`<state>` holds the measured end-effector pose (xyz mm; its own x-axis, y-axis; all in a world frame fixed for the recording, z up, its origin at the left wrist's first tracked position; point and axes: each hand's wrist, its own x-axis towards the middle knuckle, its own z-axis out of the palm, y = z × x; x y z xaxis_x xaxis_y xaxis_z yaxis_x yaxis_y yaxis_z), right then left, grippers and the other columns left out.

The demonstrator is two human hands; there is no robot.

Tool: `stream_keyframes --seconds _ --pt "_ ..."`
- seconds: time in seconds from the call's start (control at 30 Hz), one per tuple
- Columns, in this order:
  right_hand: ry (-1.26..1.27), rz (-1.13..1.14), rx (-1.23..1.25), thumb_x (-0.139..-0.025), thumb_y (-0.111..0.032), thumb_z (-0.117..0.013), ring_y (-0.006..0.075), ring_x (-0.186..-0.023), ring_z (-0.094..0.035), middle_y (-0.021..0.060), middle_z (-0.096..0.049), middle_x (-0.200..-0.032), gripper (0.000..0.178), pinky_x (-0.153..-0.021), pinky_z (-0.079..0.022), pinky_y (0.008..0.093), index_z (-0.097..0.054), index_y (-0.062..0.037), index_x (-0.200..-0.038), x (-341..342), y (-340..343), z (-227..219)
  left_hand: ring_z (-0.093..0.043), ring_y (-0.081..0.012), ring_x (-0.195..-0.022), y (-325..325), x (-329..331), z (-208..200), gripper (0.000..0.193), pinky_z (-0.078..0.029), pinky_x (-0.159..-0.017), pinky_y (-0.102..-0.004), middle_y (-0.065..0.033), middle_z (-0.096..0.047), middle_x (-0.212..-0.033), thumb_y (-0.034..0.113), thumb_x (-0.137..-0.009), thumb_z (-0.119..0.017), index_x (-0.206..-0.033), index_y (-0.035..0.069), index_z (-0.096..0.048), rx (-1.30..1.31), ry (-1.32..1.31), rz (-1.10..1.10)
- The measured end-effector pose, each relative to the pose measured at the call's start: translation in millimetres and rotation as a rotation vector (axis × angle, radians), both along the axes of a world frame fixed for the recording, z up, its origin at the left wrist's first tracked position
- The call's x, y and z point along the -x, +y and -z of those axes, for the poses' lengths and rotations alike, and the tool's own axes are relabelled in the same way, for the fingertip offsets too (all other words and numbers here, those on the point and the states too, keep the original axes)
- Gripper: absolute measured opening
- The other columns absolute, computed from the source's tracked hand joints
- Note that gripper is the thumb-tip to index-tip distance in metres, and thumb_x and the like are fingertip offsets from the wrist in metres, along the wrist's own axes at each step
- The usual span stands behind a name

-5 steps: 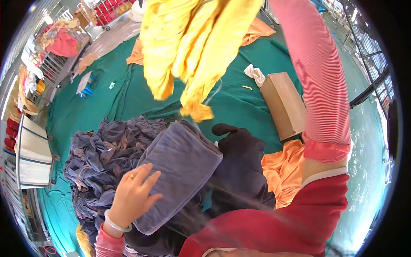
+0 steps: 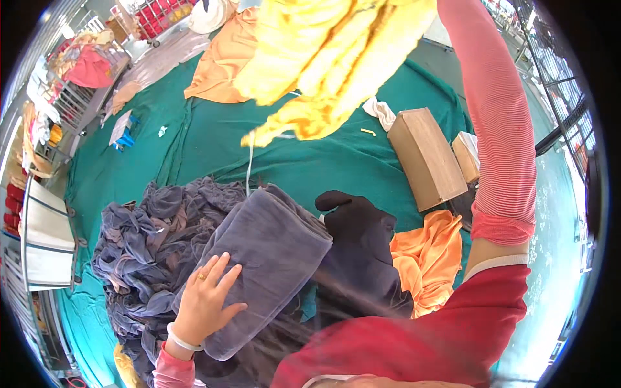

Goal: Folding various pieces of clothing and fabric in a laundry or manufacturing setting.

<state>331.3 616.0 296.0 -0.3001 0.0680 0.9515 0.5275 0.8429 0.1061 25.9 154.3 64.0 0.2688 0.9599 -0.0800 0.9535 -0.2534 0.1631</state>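
My left hand (image 2: 210,301) lies with fingers spread on a folded grey-purple cloth (image 2: 275,242), with a white bangle at the wrist and a ring on one finger. Under and beside that bundle sits a heap of crumpled grey-purple fabric (image 2: 158,236). My right arm reaches up past the top edge, so the right hand is out of the picture. Beside that raised arm a bright yellow cloth (image 2: 323,71) hangs in the air, its upper part cut off by the frame. From its lower tip a thin pale strip (image 2: 250,169) dangles toward the folded cloth.
My dark-clad leg (image 2: 359,252) is right of the bundle, with orange cloth (image 2: 430,258) beyond it. A brown cardboard box (image 2: 427,158) and a smaller box (image 2: 466,155) stand on the green ground sheet (image 2: 213,139). Farther off are orange cloth (image 2: 226,61), a small blue-legged stool (image 2: 123,132) and loaded carts (image 2: 97,84).
The yellow cloth has swung right and spread wider, uncovering more orange cloth behind it. My right arm has shifted slightly right. The left hand stays on the folded cloth.
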Motion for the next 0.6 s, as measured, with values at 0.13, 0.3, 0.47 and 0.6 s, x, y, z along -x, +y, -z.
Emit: stream_keyframes --seconds 0.13,0.3,0.47,0.6 --pt "0.200 -0.503 0.735 -0.093 -0.025 -0.042 0.0159 -0.097 -0.057 0.0073 -0.063 -0.102 0.029 -0.083 -0.044 0.0277 -0.059 -0.0026 -0.103 -6 5 47 -0.042 -0.0331 -0.119 6 4 12 0.070 -0.036 -0.095 -0.0416 -0.0170 -0.043 -0.130 0.028 -0.061 -0.077 -0.122 0.007 -0.050 0.008 -0.062 -0.007" --pt "0.125 -0.293 1.093 -0.085 -0.031 -0.055 0.0286 -0.090 -0.061 0.0188 -0.061 -0.099 0.040 -0.079 -0.048 0.0374 -0.053 -0.0018 -0.113 22 29 165 -0.040 -0.0365 -0.121 8 -1 7 0.070 -0.033 -0.100 -0.0424 -0.0205 -0.041 -0.131 0.032 -0.064 -0.075 -0.123 0.005 -0.049 0.035 -0.050 -0.060" --pt "-0.354 0.049 0.226 -0.091 -0.039 -0.042 0.0295 -0.095 -0.059 0.0155 -0.062 -0.104 0.042 -0.088 -0.042 0.0362 -0.058 -0.0043 -0.108 58 63 230 -0.027 -0.0366 -0.130 22 -15 22 0.075 -0.018 -0.103 -0.0553 -0.0198 -0.030 -0.140 0.051 -0.074 -0.062 -0.133 0.010 -0.040 0.023 -0.094 -0.053" --pt "-0.147 -0.434 0.701 -0.093 -0.031 -0.037 0.0328 -0.106 -0.052 0.0182 -0.057 -0.113 0.037 -0.094 -0.037 0.0358 -0.051 -0.0083 -0.118 112 50 202 -0.021 -0.0366 -0.133 25 -22 48 0.070 -0.010 -0.105 -0.0569 -0.0198 -0.027 -0.142 0.052 -0.076 -0.058 -0.131 0.012 -0.043 0.020 -0.025 -0.110"
